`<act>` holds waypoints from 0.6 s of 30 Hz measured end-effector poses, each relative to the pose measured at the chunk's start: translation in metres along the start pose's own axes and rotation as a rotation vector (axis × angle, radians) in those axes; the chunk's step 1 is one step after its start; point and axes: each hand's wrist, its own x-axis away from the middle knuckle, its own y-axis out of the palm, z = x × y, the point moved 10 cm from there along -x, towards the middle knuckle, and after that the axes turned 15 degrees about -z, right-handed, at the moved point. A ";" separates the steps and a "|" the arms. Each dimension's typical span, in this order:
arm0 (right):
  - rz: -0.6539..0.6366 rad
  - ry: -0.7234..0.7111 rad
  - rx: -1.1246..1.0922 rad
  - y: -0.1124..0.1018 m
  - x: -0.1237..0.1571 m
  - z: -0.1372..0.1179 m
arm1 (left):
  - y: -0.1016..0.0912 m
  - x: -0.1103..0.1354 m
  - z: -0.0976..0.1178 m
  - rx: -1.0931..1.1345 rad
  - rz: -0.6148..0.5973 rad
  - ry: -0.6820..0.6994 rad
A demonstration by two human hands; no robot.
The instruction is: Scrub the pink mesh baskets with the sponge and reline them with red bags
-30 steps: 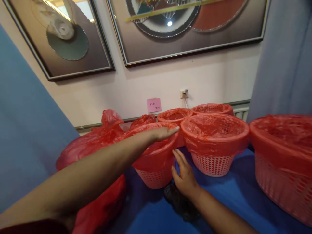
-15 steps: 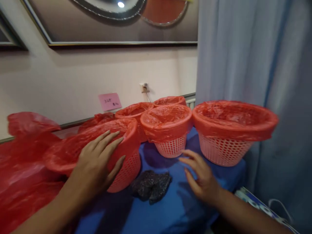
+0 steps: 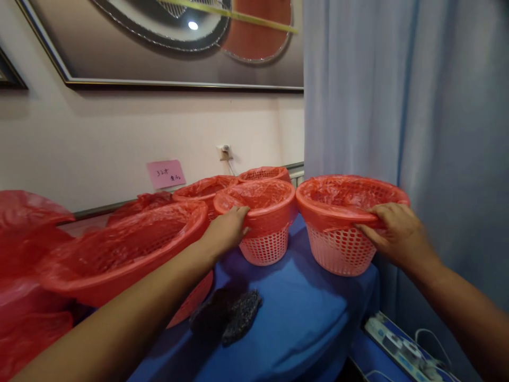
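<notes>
On the right of the table stands a pink plastic basket (image 3: 342,249), its rim covered by a red plastic bag. My right hand (image 3: 401,228) pinches that rim at its right side, fingers over the top and thumb below the lip in front. A smaller lined basket (image 3: 264,246) stands just left of it. My left hand (image 3: 228,228) grips this one by its left front rim, its fingers partly hidden from me. Below my left forearm lies a crumpled black plastic bag (image 3: 240,318). A large lined basket (image 3: 131,254) is at the left, partly behind the forearm.
Two more lined baskets, one of them a back basket (image 3: 264,172), stand by the wall. Loose red plastic bags (image 3: 32,254) fill the left side. A blue cloth (image 3: 306,318) covers the table. A power strip (image 3: 401,345) lies lower right, beside the curtain (image 3: 358,95).
My left hand has moved from above the large left basket to the smaller basket's rim. My right hand has risen rightward onto the right basket's rim. The view has shifted slightly.
</notes>
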 end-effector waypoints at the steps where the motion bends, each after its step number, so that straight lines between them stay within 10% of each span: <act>1: 0.003 -0.017 -0.007 -0.001 0.000 0.003 | 0.001 -0.003 -0.001 -0.012 -0.005 -0.026; 18: 0.106 -0.013 0.060 -0.025 0.023 0.046 | 0.001 -0.010 0.022 0.218 0.135 0.004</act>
